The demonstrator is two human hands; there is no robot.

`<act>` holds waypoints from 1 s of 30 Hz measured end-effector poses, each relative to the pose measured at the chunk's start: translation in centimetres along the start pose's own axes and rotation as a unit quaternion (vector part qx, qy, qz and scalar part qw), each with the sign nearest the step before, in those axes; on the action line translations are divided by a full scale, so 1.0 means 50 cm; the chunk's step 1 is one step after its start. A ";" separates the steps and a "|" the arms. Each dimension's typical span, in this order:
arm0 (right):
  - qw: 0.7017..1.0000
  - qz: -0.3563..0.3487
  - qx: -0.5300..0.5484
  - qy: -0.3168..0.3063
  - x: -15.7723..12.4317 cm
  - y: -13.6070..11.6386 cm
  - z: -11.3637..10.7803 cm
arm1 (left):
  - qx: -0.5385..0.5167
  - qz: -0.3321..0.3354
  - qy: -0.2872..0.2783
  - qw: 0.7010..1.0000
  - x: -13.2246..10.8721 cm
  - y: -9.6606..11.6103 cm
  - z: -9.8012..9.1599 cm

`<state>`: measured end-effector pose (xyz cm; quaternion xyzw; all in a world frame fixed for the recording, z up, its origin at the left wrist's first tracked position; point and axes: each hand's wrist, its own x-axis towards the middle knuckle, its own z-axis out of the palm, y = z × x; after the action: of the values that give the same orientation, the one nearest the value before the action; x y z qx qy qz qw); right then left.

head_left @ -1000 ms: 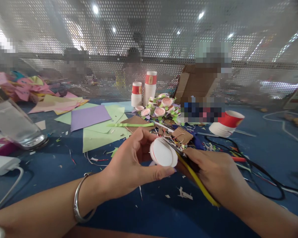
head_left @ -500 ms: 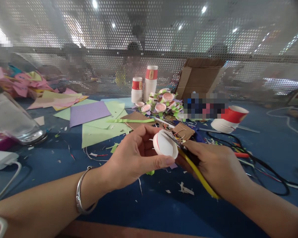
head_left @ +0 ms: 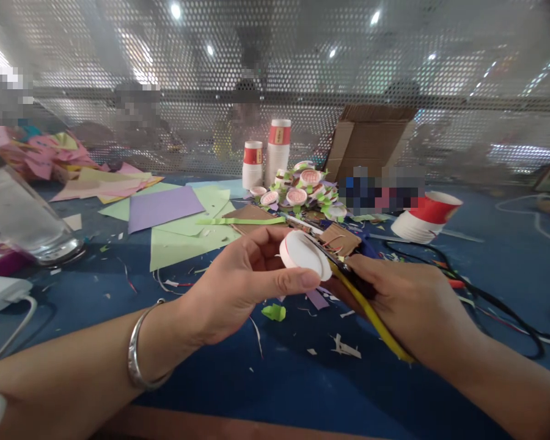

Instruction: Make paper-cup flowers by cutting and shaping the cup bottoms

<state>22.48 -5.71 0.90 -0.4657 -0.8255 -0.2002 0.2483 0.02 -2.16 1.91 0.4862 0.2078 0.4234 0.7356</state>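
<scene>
My left hand (head_left: 252, 275) pinches the cut-off bottom of a white paper cup (head_left: 297, 250) between thumb and fingers, with its flat round base turned toward me. A thin red line runs along its side. In my right hand (head_left: 394, 293) is a tool with a long yellow handle (head_left: 371, 315) and narrow dark jaws; whether it is pliers or scissors I cannot tell. Its jaws lie against the upper right rim of the cup bottom. Below my hands, a green paper scrap (head_left: 274, 313) and white paper scraps (head_left: 346, 347) lie on the blue table (head_left: 302, 391).
Behind stand stacked paper cups (head_left: 279, 150) and a heap of decorated cup bottoms (head_left: 297, 195). Coloured paper sheets (head_left: 165, 208) and a glass of water (head_left: 32, 214) are at left. A red-and-white cup (head_left: 424, 217) and black cable (head_left: 499, 299) lie right; cardboard (head_left: 371, 140) leans behind.
The cup bottom has tilted a little and shifted slightly up in my left hand. My right hand and the tool have moved slightly right, and more of the green scrap shows.
</scene>
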 end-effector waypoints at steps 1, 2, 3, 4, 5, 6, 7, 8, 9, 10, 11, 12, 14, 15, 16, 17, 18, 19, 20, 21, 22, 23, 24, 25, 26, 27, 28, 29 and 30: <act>1.000 0.005 0.000 -0.001 0.000 0.000 0.001 | -0.006 -0.003 0.013 1.000 0.000 0.002 0.001; 1.000 0.010 0.001 -0.003 0.001 0.000 0.003 | -0.011 -0.006 0.027 1.000 0.000 0.003 0.002; 1.000 0.015 0.002 -0.006 0.001 0.000 0.005 | -0.013 -0.009 0.037 0.999 0.000 0.004 0.003; 1.000 0.019 0.005 -0.006 0.001 0.001 0.008 | -0.013 -0.013 0.043 0.999 0.000 0.004 0.003; 1.000 0.021 0.008 -0.006 0.001 0.002 0.010 | -0.012 -0.015 0.046 0.999 0.000 0.003 0.002; 1.000 0.022 0.010 -0.004 0.001 0.003 0.013 | -0.010 -0.015 0.046 0.999 0.001 0.002 0.002; 1.000 0.024 0.011 -0.006 0.000 0.004 0.014 | -0.007 -0.014 0.045 0.999 0.001 0.001 0.000; 1.000 0.026 0.012 -0.008 0.000 0.005 0.015 | -0.004 -0.012 0.043 0.999 0.002 0.000 -0.001; 0.999 0.028 0.012 -0.009 -0.001 0.005 0.014 | -0.001 -0.010 0.039 0.999 0.002 0.000 -0.002; 0.999 0.028 0.012 -0.010 -0.001 0.005 0.013 | 0.000 -0.009 0.031 0.999 0.002 -0.001 -0.002; 0.999 0.026 0.016 -0.013 -0.002 0.004 0.011 | -0.002 -0.010 0.021 1.000 0.002 -0.002 -0.002; 0.999 0.024 0.021 -0.015 -0.002 0.003 0.009 | -0.006 -0.012 0.010 1.000 0.001 -0.002 -0.001; 0.999 0.020 0.031 -0.016 -0.002 0.001 0.005 | -0.020 -0.017 -0.009 1.000 0.001 -0.001 0.001; 0.999 0.017 0.035 -0.015 -0.002 0.001 0.003 | -0.026 -0.018 -0.014 0.999 0.000 -0.001 0.002; 0.999 0.015 0.036 -0.015 -0.002 0.001 0.001 | -0.030 -0.019 -0.018 0.999 0.000 0.000 0.003; 0.999 0.011 0.033 -0.012 -0.002 0.001 0.000 | -0.031 -0.020 -0.022 0.999 0.000 0.000 0.004; 1.000 0.008 0.029 -0.008 -0.003 0.002 0.000 | -0.030 -0.022 -0.025 0.999 0.000 0.001 0.004; 1.000 0.004 0.024 -0.004 -0.003 0.002 0.000 | -0.029 -0.024 -0.026 0.999 0.000 0.002 0.003; 1.000 0.001 0.019 -0.001 -0.003 0.002 0.000 | -0.028 -0.026 -0.027 0.999 0.000 0.003 0.003; 1.000 -0.002 0.015 0.001 -0.002 0.002 0.000 | -0.028 -0.028 -0.030 0.999 0.000 0.003 0.001; 1.000 -0.006 0.011 0.004 -0.001 0.002 0.000 | -0.028 -0.031 -0.034 0.999 0.000 0.004 0.000; 1.000 -0.013 0.007 0.009 0.000 0.001 -0.001 | -0.028 -0.032 -0.038 0.998 -0.001 0.005 -0.002; 1.000 -0.020 0.002 0.014 0.002 0.000 -0.001 | -0.025 -0.034 -0.043 0.998 -0.001 0.006 -0.003; 0.999 -0.028 -0.003 0.021 0.003 -0.002 -0.003 | -0.021 -0.035 -0.047 0.998 -0.002 0.007 -0.005; 0.999 -0.035 -0.008 0.027 0.005 -0.003 -0.004 | -0.017 -0.038 -0.051 0.998 -0.003 0.008 -0.006; 0.999 -0.040 -0.012 0.032 0.006 -0.003 -0.006 | -0.013 -0.041 -0.053 0.998 -0.003 0.009 -0.006; 0.998 -0.043 -0.015 0.035 0.007 -0.004 -0.007 | -0.011 -0.045 -0.054 0.997 -0.004 0.010 -0.007; 0.998 -0.045 -0.016 0.034 0.007 -0.004 -0.008 | -0.013 -0.048 -0.057 0.997 -0.005 0.010 -0.007; 0.998 -0.047 -0.016 0.033 0.007 -0.004 -0.009 | -0.016 -0.051 -0.060 0.997 -0.005 0.010 -0.007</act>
<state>22.27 -5.80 1.43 -0.4235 -0.8344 -0.2402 0.2583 -0.57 -2.08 2.20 0.4878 0.1808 0.3586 0.7751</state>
